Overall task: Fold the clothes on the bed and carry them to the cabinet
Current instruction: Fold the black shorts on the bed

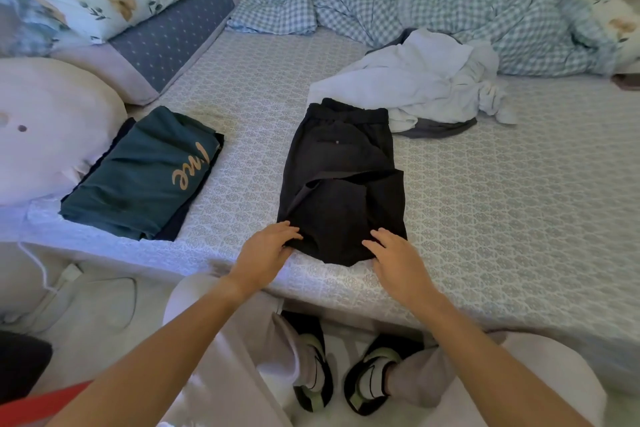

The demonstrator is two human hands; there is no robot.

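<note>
Black shorts (341, 180) lie flat near the front edge of the bed (502, 205), waistband away from me, legs folded over each other. My left hand (266, 250) rests at the shorts' near left corner, fingers on the hem; whether it pinches the cloth I cannot tell. My right hand (394, 257) lies on the near right part with fingers spread and straight. A folded dark green shirt (145, 173) with tan lettering sits to the left on another dark folded garment. Behind the shorts lies a crumpled pile of white clothes (422, 80) over something grey.
A rumpled blue checked quilt (433, 0) fills the back of the bed. Floral and blue pillows (114, 4) and a round pale cushion (45, 128) crowd the left side. A white charger cable (52, 274) hangs at the bed's left front. My feet in shoes stand below the bed's edge.
</note>
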